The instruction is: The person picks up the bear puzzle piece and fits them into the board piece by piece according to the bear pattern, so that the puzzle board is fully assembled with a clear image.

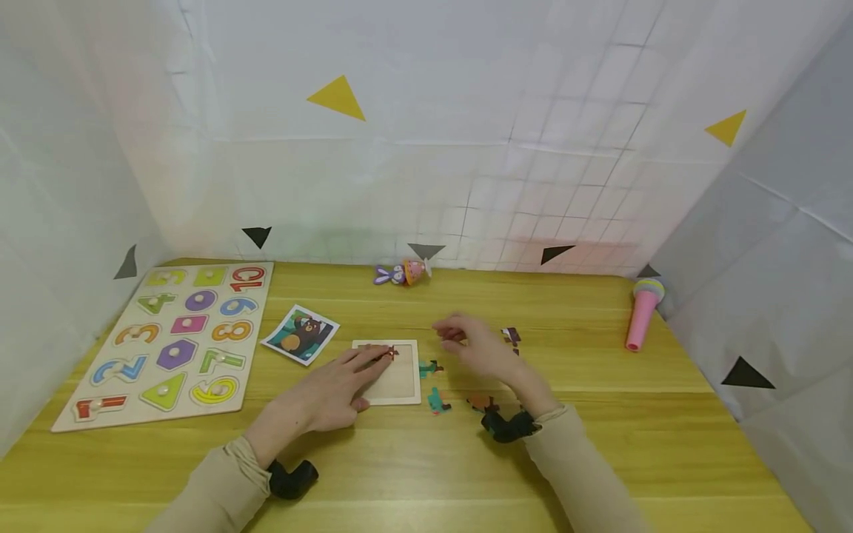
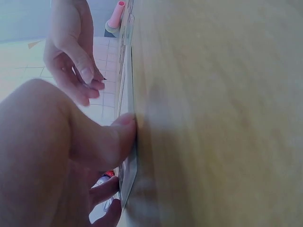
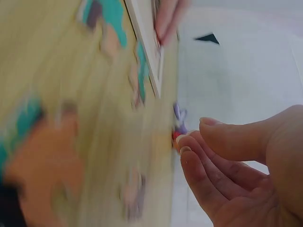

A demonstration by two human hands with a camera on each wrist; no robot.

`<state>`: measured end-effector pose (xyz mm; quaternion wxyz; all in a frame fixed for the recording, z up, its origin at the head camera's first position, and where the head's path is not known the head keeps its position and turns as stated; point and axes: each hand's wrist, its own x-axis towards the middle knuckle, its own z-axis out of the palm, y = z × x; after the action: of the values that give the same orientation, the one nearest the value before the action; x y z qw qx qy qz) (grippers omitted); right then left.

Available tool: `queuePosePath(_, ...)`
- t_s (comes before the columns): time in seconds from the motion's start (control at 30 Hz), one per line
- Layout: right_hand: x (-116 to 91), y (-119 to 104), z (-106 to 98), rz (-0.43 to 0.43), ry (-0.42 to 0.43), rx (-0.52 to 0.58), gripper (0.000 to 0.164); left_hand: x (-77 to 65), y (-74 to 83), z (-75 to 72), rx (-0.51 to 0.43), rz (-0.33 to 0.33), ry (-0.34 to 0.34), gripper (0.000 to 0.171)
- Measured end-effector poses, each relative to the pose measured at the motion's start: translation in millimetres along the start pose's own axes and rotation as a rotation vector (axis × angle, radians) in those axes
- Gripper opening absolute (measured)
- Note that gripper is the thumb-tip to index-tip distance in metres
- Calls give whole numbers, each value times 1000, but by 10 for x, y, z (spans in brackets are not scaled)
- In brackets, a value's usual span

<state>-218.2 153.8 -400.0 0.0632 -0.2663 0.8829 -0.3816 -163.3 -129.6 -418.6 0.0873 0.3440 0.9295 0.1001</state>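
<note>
A small square wooden puzzle tray lies on the table. My left hand rests on its left side, fingers stretched over a reddish-brown puzzle piece in the tray's upper part. In the left wrist view the left thumb touches the tray's edge. My right hand is raised above the table, right of the tray. Its fingers bend loosely, and the right wrist view shows nothing between thumb and fingers. Teal-and-brown pieces lie beside the tray, and an orange-brown piece sits below the right hand.
A picture card of a bear lies left of the tray. Farther left is a number-and-shape board. A purple rabbit toy lies at the back, a pink toy microphone at the far right. Another dark piece lies beyond the right hand.
</note>
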Motion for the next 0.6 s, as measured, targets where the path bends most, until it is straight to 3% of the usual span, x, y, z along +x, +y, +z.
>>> queuePosePath(0.17,-92,135,-185,2,88,-39,31,-2,6,-1,9,0,-8,69)
queuePosePath(0.6,-384,606,-632,76,195,-98,29,2,-1,17,9,-5,-8,69)
